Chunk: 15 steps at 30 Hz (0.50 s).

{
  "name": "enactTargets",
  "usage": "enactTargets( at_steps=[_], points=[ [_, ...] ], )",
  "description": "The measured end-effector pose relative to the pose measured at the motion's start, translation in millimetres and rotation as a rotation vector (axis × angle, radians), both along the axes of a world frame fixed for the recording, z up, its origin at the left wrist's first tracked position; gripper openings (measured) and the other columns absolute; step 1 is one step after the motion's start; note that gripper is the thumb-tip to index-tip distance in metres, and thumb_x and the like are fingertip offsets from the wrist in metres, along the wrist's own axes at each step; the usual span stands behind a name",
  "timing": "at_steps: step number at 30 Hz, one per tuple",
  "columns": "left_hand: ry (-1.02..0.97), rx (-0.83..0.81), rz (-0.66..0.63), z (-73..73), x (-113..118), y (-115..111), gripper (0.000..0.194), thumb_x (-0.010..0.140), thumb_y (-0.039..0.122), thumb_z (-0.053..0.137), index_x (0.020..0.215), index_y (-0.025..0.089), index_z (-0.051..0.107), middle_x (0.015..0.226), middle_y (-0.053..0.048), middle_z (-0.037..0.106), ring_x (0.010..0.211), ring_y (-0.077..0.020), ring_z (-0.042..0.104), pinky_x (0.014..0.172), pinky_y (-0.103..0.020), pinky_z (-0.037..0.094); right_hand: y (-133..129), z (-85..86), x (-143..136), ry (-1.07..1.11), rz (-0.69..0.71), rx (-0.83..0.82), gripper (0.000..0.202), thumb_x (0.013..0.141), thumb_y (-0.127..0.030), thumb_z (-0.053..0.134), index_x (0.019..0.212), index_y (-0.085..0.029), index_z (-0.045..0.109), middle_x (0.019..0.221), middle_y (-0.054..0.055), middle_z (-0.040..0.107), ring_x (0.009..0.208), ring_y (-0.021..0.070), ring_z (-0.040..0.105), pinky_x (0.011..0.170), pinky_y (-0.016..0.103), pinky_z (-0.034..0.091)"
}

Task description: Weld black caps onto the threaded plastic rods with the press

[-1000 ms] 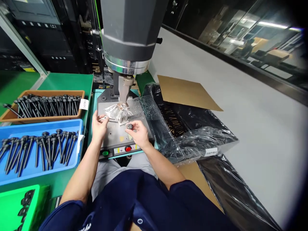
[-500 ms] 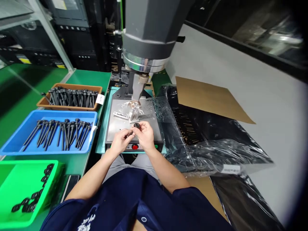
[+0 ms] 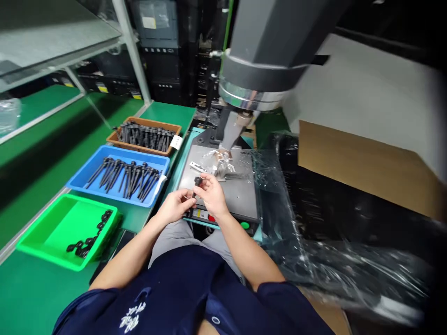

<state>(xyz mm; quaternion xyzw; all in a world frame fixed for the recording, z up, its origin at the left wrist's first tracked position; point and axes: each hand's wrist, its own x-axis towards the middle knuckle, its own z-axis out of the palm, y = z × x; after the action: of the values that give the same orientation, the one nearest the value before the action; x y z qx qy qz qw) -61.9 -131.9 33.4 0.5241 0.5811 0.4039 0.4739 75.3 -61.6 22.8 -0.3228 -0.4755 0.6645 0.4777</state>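
Both hands are closed on one black rod with a wide knobbed head (image 3: 198,181), held tilted near the front of the machine's metal plate (image 3: 240,197). My right hand (image 3: 213,195) pinches it just under the head. Lower down, my left hand (image 3: 175,205) grips the shaft, whose bottom end pokes out below the fingers. Behind the hands, the machine's tapered metal tool tip (image 3: 233,130) comes down to a small fixture (image 3: 222,165) wrapped in clear film.
On the left stand a brown tray (image 3: 109,138) and a blue tray (image 3: 78,179) with several black headed rods, and a green tray (image 3: 52,218) with small black caps. Plastic-wrapped black material (image 3: 314,218) and cardboard (image 3: 356,163) lie on the right. A red button (image 3: 211,217) sits below my right hand.
My view has swung left, so the trays and machine appear farther right. The rod now stands more upright between the hands, with its head and shaft showing more. Both hands keep their grip.
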Motion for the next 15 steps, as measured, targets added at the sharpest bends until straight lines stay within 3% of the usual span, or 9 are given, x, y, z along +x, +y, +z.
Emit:
enactTargets(
  at_steps=[4,8,12,15],
  points=[
    [0.212,0.050,0.203,14.0,-42,-14,0.023,0.079,0.040,0.065,0.086,0.018,0.065,0.081,-0.004,0.071,0.064,-0.0160,0.064,0.060,-0.027,0.050,-4,-2.7,11,-0.087,0.016,0.032,0.051,0.065,-0.029,0.081,0.108,-0.022,0.055,0.085,0.000,0.062,0.078,0.0149,0.059,0.063,0.027,0.048],
    [0.725,0.005,0.517,23.2,-116,-18,0.029,0.078,0.038,0.066,0.098,0.019,0.073,0.095,-0.007,0.075,0.085,-0.0210,0.069,0.080,-0.030,0.052,-11,-10.7,29,-0.094,0.028,-0.007,0.046,0.071,-0.037,0.078,0.106,-0.020,0.055,0.081,0.000,0.062,0.069,0.0139,0.059,0.057,0.025,0.045],
    [1.045,-0.267,0.480,12.1,-171,-1,0.031,0.082,0.035,0.063,0.105,0.018,0.074,0.104,-0.011,0.075,0.099,-0.0266,0.068,0.087,-0.033,0.050,-23,-17.1,44,-0.127,0.049,-0.043,0.046,0.073,-0.040,0.078,0.107,-0.019,0.055,0.080,0.000,0.063,0.066,0.0139,0.060,0.055,0.025,0.046],
    [1.091,-0.336,0.394,-3.2,-185,16,0.027,0.078,0.030,0.066,0.100,0.017,0.076,0.101,-0.013,0.075,0.098,-0.0291,0.068,0.084,-0.034,0.051,-30,-18.3,54,-0.161,0.028,-0.057,0.048,0.072,-0.043,0.079,0.107,-0.019,0.057,0.081,0.001,0.064,0.067,0.0147,0.062,0.056,0.026,0.047]
  ],
)
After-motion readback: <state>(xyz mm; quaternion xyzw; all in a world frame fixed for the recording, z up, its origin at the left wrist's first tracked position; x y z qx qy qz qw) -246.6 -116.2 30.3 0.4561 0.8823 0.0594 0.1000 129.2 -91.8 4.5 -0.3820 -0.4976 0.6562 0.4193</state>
